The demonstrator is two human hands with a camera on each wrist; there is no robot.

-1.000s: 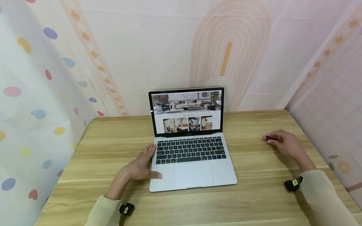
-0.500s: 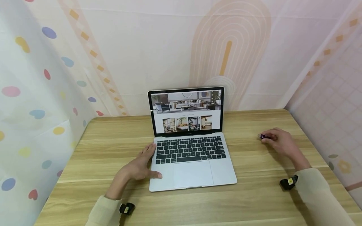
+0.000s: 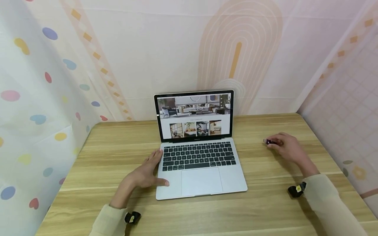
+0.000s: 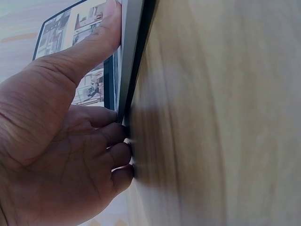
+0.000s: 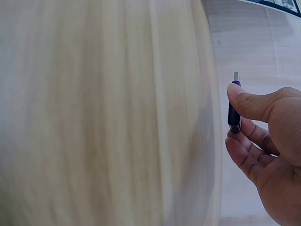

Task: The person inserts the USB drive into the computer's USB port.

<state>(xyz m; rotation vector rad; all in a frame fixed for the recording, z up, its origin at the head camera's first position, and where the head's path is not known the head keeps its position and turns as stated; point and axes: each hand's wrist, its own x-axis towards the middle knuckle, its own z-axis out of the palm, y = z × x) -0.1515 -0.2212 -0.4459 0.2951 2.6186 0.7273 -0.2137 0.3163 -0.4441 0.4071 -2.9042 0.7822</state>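
Note:
A silver laptop (image 3: 201,182) stands with its lid raised on the wooden table. My left hand (image 3: 146,173) rests at its left side, the thumb lying on the palm rest and the other fingers along the edge beside the keyboard. The left wrist view shows this hand (image 4: 61,132) with its fingertips down where the laptop's edge meets the tabletop. Off to the right of the laptop, my right hand (image 3: 287,147) pinches a small dark USB stick (image 3: 269,141) between thumb and fingers. Its metal plug points left toward the laptop; in the right wrist view the stick (image 5: 233,110) shows a purple tint.
The wooden table (image 3: 189,216) reaches back to a patterned curtain (image 3: 165,49), with the laptop screen (image 3: 195,116) close in front of it. Spotted cloth (image 3: 35,137) hangs along the left and checked cloth (image 3: 348,108) along the right.
My right hand has moved left toward the laptop with the USB stick in its fingers. The left hand and the laptop have stayed in place.

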